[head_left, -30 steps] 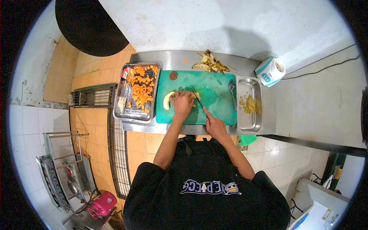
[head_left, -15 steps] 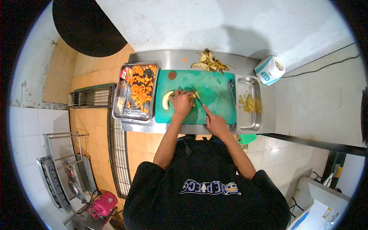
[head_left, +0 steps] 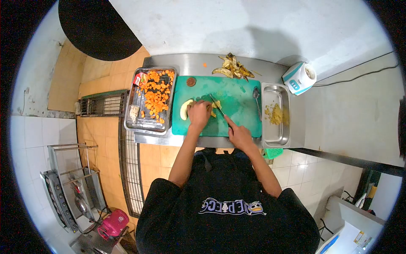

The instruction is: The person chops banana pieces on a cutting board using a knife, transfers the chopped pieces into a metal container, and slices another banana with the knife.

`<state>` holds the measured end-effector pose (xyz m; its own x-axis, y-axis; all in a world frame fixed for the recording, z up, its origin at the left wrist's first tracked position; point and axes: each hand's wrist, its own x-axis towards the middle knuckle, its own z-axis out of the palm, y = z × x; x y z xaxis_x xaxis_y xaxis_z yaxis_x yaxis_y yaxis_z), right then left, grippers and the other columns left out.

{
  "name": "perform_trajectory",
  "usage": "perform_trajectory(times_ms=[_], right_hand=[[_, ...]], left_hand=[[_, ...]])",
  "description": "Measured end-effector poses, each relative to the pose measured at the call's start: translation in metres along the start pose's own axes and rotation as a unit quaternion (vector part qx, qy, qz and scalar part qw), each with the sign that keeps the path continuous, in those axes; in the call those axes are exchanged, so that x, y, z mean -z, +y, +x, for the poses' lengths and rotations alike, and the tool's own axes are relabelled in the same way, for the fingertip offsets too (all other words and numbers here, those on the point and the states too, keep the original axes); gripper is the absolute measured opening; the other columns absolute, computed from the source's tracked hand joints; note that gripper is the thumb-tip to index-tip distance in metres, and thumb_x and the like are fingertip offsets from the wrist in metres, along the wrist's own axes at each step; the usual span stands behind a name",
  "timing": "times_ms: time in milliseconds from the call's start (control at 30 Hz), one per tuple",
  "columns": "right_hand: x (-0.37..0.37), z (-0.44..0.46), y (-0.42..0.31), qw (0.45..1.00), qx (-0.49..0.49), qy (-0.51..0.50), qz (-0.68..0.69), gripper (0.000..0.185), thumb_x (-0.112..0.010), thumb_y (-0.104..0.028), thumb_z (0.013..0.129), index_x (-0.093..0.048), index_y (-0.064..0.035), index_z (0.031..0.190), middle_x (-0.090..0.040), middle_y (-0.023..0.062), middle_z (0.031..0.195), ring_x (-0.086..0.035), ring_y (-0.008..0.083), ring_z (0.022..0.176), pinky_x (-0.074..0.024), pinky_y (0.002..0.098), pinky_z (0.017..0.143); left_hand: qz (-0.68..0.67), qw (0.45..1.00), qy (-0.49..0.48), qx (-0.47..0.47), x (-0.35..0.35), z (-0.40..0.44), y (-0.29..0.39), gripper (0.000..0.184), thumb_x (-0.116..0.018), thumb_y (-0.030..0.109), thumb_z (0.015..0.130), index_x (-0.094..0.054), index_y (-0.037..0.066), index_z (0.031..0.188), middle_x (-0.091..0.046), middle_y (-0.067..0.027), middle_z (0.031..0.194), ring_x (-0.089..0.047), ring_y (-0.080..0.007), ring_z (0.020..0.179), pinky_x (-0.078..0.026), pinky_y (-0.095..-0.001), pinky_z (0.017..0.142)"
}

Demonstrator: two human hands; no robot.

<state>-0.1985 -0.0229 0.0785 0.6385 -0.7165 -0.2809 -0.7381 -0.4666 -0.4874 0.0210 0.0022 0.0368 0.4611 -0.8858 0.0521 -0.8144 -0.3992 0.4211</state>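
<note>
A black-handled knife [head_left: 225, 115] is in my right hand [head_left: 240, 136], its blade slanting up and left across the green cutting board [head_left: 241, 95]. Small yellow banana pieces [head_left: 217, 104] lie against the blade. Just left of it, my left hand [head_left: 199, 113] is closed, fingers bent down over a banana piece that they mostly cover. Beside that hand's left edge rests a peeled banana [head_left: 184, 110], partly hidden by the thumb side. On the board's upper left stands a small round brown thing [head_left: 191, 81].
Left of the board, a metal tray [head_left: 134, 116] holds chopped carrots [head_left: 157, 100] and a red packet [head_left: 140, 79]. Banana peels [head_left: 232, 67] lie behind. A spoon [head_left: 257, 101] sits on the board's right edge, beside a steel pan [head_left: 270, 132] with yellow pieces. A white-teal appliance [head_left: 299, 78] stands at right.
My left hand has shifted slightly left, over more of the peeled banana. The knife stays in my right hand, in nearly the same place. The view has moved a little.
</note>
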Motion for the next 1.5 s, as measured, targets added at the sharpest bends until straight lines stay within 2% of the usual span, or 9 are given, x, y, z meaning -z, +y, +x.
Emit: perform_trajectory(times_ms=[200,267,367,467,600,667,967,1333,1500], right_hand=[[0.002,-0.011,-0.01,0.999,0.01,0.031,-0.005,0.065,-0.055,-0.022,0.099,-0.035,-0.0306,0.16,-0.069,0.0263,0.076,-0.068,0.0467,0.069,-0.0556,0.0601,0.069],[-0.004,-0.01,-0.007,1.0,-0.003,0.001,-0.011,0.065,-0.054,-0.02,0.099,-0.036,-0.03,0.16,-0.065,0.0246,0.07,-0.064,0.0474,0.067,-0.0514,0.0603,0.069],[-0.004,-0.011,-0.009,1.0,0.007,0.005,0.004,0.066,-0.055,-0.021,0.1,-0.032,-0.0297,0.161,-0.068,0.0259,0.074,-0.068,0.0464,0.068,-0.0555,0.0599,0.068],[-0.009,-0.011,-0.008,0.999,0.017,0.036,0.011,0.067,-0.055,-0.02,0.099,-0.032,-0.0289,0.161,-0.068,0.0258,0.074,-0.067,0.0463,0.066,-0.0554,0.0598,0.067],[-0.014,-0.011,-0.003,1.0,0.013,0.016,0.002,0.067,-0.056,-0.02,0.099,-0.032,-0.0287,0.162,-0.068,0.0255,0.072,-0.067,0.0462,0.065,-0.0549,0.0598,0.066],[-0.011,-0.014,-0.008,0.999,-0.002,0.029,0.033,0.066,-0.055,-0.016,0.098,-0.038,-0.0275,0.16,-0.064,0.024,0.068,-0.063,0.0473,0.065,-0.0512,0.0587,0.067],[-0.015,-0.014,-0.004,0.999,0.015,0.025,0.019,0.07,-0.057,-0.02,0.099,-0.03,-0.0288,0.162,-0.067,0.0252,0.07,-0.066,0.0465,0.064,-0.0544,0.0606,0.065],[-0.018,-0.015,-0.001,0.999,0.021,0.029,0.009,0.069,-0.056,-0.019,0.099,-0.031,-0.0272,0.162,-0.067,0.0251,0.071,-0.066,0.0459,0.064,-0.055,0.0599,0.064],[-0.016,-0.017,-0.003,0.999,0.023,0.04,0.017,0.068,-0.056,-0.019,0.098,-0.032,-0.0264,0.162,-0.067,0.0247,0.071,-0.066,0.0456,0.063,-0.0549,0.0592,0.064]], left_hand=[[-0.007,1.0,0.0,-0.001,-0.005,0.003,0.0,0.011,-0.079,0.024,0.081,-0.082,0.019,0.09,-0.075,-0.0022,0.096,-0.07,-0.027,0.088,-0.056,-0.0439,0.078],[-0.02,1.0,-0.001,-0.001,-0.005,0.003,0.0,0.011,-0.079,0.024,0.081,-0.082,0.018,0.09,-0.075,-0.0025,0.095,-0.07,-0.0271,0.088,-0.056,-0.0444,0.079],[-0.031,1.0,-0.001,0.003,-0.004,0.003,0.0,0.011,-0.079,0.024,0.081,-0.082,0.018,0.09,-0.074,-0.0029,0.093,-0.07,-0.0273,0.088,-0.057,-0.0447,0.079],[-0.031,1.0,0.001,0.0,-0.001,0.003,0.003,0.011,-0.079,0.024,0.082,-0.082,0.018,0.09,-0.074,-0.0031,0.093,-0.07,-0.0275,0.088,-0.057,-0.044,0.078],[-0.028,1.0,0.01,-0.008,-0.005,0.004,-0.001,0.01,-0.079,0.024,0.082,-0.082,0.017,0.089,-0.074,-0.0032,0.094,-0.07,-0.0274,0.089,-0.057,-0.0431,0.078],[-0.03,0.999,0.01,-0.006,-0.007,0.003,-0.002,0.01,-0.079,0.024,0.082,-0.082,0.017,0.089,-0.074,-0.0032,0.094,-0.07,-0.0274,0.09,-0.057,-0.0431,0.078],[-0.029,0.999,0.023,-0.015,-0.011,0.002,-0.003,0.011,-0.078,0.024,0.083,-0.082,0.017,0.089,-0.074,-0.0034,0.096,-0.069,-0.0276,0.091,-0.056,-0.0432,0.078],[-0.044,0.999,0.02,-0.013,-0.009,0.001,-0.001,0.009,-0.079,0.023,0.082,-0.081,0.016,0.087,-0.073,-0.0033,0.095,-0.069,-0.0276,0.092,-0.057,-0.0422,0.079],[-0.046,0.999,0.014,0.003,-0.016,0.002,-0.004,0.009,-0.078,0.023,0.083,-0.081,0.017,0.09,-0.073,-0.0028,0.095,-0.069,-0.0273,0.094,-0.055,-0.0453,0.082]])
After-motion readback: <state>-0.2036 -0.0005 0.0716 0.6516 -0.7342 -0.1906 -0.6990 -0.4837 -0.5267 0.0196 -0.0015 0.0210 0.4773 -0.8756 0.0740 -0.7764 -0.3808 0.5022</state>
